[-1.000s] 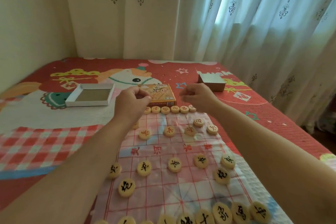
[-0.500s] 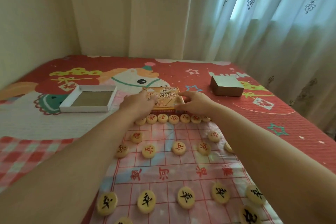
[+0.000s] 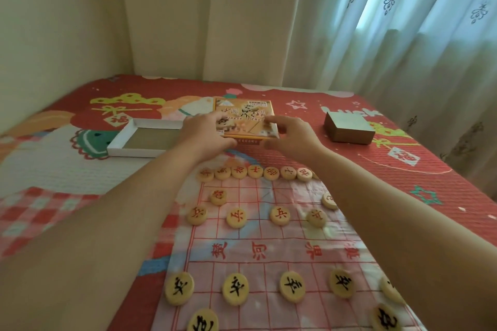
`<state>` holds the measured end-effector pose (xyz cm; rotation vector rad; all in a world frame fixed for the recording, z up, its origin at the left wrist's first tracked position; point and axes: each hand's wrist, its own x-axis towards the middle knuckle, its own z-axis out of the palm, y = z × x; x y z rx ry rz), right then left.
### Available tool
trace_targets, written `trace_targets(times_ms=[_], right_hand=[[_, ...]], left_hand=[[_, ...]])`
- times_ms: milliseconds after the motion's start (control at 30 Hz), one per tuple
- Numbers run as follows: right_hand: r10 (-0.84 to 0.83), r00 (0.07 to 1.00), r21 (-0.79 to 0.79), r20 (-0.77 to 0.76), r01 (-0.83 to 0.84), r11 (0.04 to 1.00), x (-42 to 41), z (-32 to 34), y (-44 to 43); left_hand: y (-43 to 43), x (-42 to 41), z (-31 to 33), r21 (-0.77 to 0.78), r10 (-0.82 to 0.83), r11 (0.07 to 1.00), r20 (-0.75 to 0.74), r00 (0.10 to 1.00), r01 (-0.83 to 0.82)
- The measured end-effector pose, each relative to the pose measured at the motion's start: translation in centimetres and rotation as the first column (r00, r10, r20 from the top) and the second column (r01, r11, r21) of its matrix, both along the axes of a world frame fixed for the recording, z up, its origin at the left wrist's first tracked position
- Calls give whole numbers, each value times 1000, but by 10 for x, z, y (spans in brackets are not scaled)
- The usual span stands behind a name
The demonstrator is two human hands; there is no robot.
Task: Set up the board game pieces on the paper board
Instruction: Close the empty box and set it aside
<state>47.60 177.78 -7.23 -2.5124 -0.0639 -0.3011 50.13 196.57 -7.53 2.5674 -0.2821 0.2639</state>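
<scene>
The person is taking hold of the orange game box point(image 3: 246, 118), which is sitting on the bed point(image 3: 403, 177) just beyond the far edge of the paper board point(image 3: 269, 252). The board is already looking filled, so this is probably a tidying move, getting the box out of the way.

To do it well, the box is best lifted straight up, not dragged, and kept level in case anything is loose inside. Both forearms are reaching over the board, so they should be staying high. The paper is thin and wrinkled, and a brushing sleeve or wrist could be shifting the red pieces point(image 3: 255, 172) in the far row, 7 of them showing, or the black pieces point(image 3: 235, 289) nearer the body. The open white tray point(image 3: 145, 140) on the left is looking like a natural partner for the box; the grey block point(image 3: 348, 126) is lying well apart on the right.

The left hand point(image 3: 204, 131) is lying palm down, fingers over the box's left top and thumb tucked at its near edge, its grip closing on the box. The right hand point(image 3: 291, 134) is arching, fingertips on the near right corner and thumb below, its grip pinching the same box. Whether the box is already off the bed, I cannot tell.
</scene>
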Motion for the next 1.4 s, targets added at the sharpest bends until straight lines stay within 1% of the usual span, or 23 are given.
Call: trace_targets(times_ms=[67,200,333,500,600,767,867,1033,1133,1400], right_hand=[[25,999,39,39,-27,999,1,6,19],[115,990,59,87,-120,991,2,13,69],[180,979,72,93,-187,980,1,12,117],[197,979,102,58,-202,974,3,6,158],[186,982,97,27,-188,977,6,0,170],[172,985,84,-19,-170,982,6,-11,179],[167,985,92,-35,-163,982,5,-12,178],[139,988,55,-59,-136,989,9,-14,177],[141,987,65,-74,-136,989,11,-17,177],[143,987,21,-77,-142,990,18,-24,177]], left_hand=[[21,-5,8,-18,17,1000,21,1000,-17],[74,-13,18,-56,50,997,0,999,-50],[121,-13,19,-45,80,996,-15,997,-80],[161,-9,10,-116,81,989,-64,995,-88],[170,-7,2,-98,74,992,-73,995,-81],[177,-8,-15,-141,57,987,-139,989,-77],[172,-6,-17,-151,58,985,-130,990,-78],[165,-5,-21,-208,40,975,-155,987,-72],[163,-5,-22,-232,41,969,-170,985,-80],[165,0,-26,-246,59,964,-158,986,-97]])
